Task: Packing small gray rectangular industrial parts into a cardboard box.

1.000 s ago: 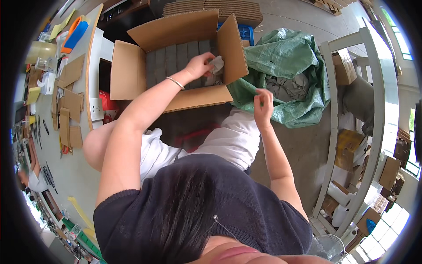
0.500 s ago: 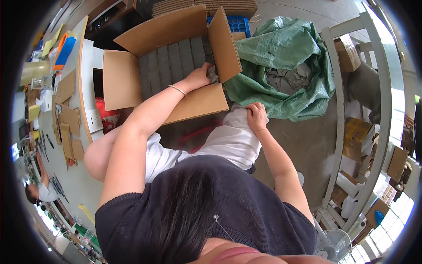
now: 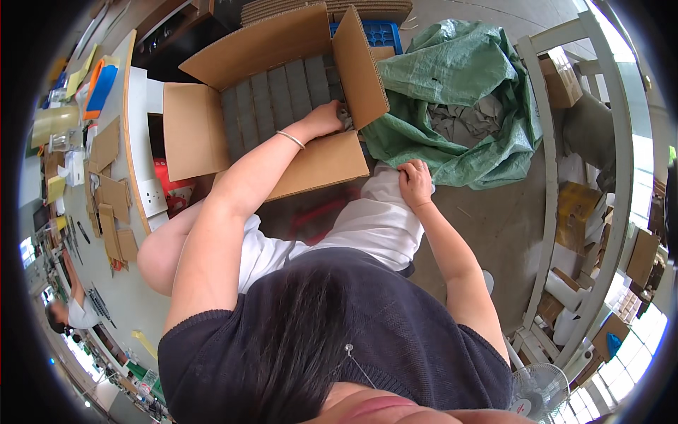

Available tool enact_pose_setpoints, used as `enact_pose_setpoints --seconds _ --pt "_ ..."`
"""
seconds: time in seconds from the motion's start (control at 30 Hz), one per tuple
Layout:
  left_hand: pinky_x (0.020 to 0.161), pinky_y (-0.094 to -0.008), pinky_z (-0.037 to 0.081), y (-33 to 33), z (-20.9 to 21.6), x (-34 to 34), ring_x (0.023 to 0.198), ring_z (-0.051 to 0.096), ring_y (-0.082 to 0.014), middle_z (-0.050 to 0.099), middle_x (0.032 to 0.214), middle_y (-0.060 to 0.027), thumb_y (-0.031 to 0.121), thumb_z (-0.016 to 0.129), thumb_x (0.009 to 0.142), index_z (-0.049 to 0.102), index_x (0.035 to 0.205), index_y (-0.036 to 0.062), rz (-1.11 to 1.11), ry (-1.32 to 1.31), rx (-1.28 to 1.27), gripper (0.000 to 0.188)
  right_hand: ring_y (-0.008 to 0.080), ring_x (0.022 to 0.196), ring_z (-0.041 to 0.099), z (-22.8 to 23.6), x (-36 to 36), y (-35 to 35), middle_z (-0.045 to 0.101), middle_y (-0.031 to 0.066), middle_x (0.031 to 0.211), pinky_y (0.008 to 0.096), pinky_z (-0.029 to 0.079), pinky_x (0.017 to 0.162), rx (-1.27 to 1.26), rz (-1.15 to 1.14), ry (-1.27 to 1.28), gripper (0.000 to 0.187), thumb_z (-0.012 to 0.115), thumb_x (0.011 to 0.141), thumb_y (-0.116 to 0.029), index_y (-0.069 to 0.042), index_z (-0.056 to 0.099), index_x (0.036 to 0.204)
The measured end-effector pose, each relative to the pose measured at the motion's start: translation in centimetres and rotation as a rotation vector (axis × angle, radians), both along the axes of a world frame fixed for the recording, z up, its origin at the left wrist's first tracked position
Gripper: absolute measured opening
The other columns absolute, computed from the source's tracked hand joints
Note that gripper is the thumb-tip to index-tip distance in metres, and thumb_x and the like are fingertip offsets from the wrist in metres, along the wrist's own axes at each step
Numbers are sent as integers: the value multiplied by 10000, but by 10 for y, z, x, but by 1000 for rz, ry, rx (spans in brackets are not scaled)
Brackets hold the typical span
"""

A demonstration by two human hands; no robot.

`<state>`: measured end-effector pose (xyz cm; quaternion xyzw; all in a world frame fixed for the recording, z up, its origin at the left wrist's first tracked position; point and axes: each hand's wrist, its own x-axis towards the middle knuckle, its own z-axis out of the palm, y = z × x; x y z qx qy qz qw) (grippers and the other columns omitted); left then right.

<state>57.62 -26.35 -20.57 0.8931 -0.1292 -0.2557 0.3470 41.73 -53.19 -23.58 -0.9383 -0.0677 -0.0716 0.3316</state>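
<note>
An open cardboard box (image 3: pixel 265 173) holds rows of dark grey blocks (image 3: pixel 263 106). My left hand (image 3: pixel 323 120) reaches over its near flap into the front right corner. Its fingers are closed against a crumpled grey piece, seemingly paper (image 3: pixel 345 119), wedged between the blocks and the box wall; the fingertips are partly hidden. My right hand (image 3: pixel 415 184) lies on my knee, over the white trouser leg (image 3: pixel 374 226), holding nothing. Just beyond it stands a green woven sack (image 3: pixel 452 78), its mouth open, with crumpled grey sheets (image 3: pixel 466 121) inside.
On the left runs a workbench (image 3: pixel 152 304) with cardboard scraps (image 3: pixel 109 205) and a tape dispenser (image 3: pixel 103 88). A pale shelf frame (image 3: pixel 621 162) with cartons stands at the right. Flattened cardboard (image 3: pixel 282 10) and a blue crate (image 3: pixel 381 35) sit behind the box. Another person (image 3: pixel 74 311) works far left.
My left hand stays in the same corner of the box, pressing at the crumpled grey piece with little movement. The view has shifted slightly. My right hand still rests on my knee.
</note>
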Motion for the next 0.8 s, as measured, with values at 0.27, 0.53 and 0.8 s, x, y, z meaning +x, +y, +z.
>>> enact_pose_setpoints --seconds 0.27,0.53,0.8 --pt "399 -316 381 6 6 4 445 415 -141 580 870 -97 95 631 672 484 1199 41 284 518 -332 550 306 816 544 -2 1 0 580 100 845 395 459 738 -10 0 26 69 574 724 -49 -64 631 760" --pt "561 -386 501 -16 19 -1 699 620 -265 636 901 -182 152 603 668 494 1180 7 183 356 -126 543 309 813 542 0 2 -1 579 100 841 401 456 738 -49 -4 21 60 571 729 -57 -64 628 745" --pt "787 -392 475 -12 -13 2 915 614 -355 636 984 -234 182 614 681 577 1084 -29 61 123 -78 456 306 834 540 0 3 3 577 99 857 400 453 750 -55 6 47 59 568 730 -63 -66 624 748"
